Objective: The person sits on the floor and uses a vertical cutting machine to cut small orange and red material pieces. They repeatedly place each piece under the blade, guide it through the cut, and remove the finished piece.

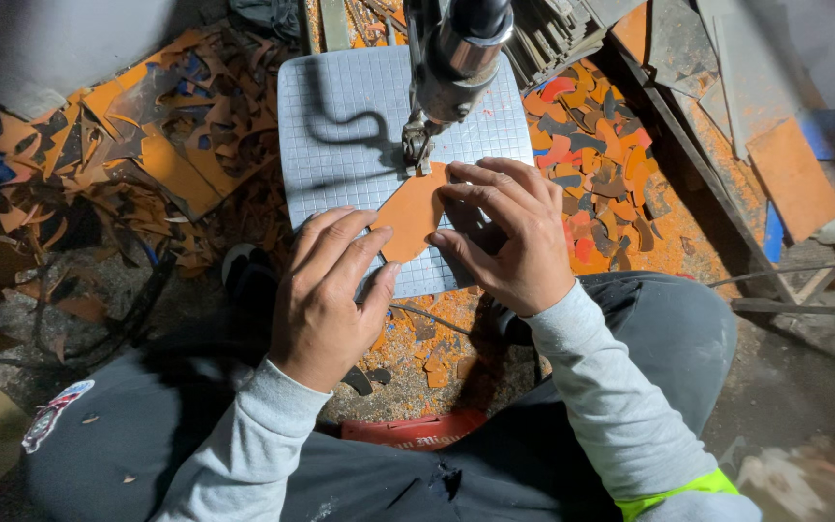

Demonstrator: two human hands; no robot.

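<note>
A flat orange sheet piece (pixel 412 215) lies on a grey gridded work plate (pixel 340 126). My left hand (pixel 326 290) presses its lower left edge with fingers spread flat. My right hand (pixel 504 232) holds down its right side, fingertips close to the cutting head. A metal cutting machine head (pixel 451 58) hangs above the plate, its blade foot (pixel 417 147) touching the top of the orange piece.
Orange, red and black offcuts (pixel 596 164) are heaped right of the plate, with more scraps (pixel 166 135) on the left and between my knees. A stack of thin sheets (pixel 553 34) stands behind the machine. Boards (pixel 792 174) lean at the right.
</note>
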